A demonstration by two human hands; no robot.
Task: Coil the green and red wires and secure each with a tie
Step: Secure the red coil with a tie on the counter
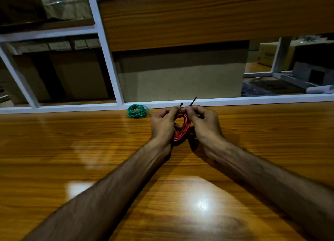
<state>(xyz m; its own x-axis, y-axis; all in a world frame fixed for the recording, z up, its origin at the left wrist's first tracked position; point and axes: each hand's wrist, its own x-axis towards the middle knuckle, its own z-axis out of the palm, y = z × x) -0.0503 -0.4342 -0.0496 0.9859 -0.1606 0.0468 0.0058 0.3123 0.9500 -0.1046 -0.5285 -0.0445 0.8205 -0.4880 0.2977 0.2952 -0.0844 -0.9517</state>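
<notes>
Pinching black cable tie [193,101] w/ L hand [163,124] at head end, R hand [203,120] at tail, bracing red wire coil [182,127] btwn palms for cinching. Lying just beyond L hand: green wire coil [136,111], apparently tied already.

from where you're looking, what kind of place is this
Probably a storeroom or workshop. A glossy wooden table backs onto white-framed shelving stacked with cardboard boxes, and more boxes sit at the far right.
</notes>
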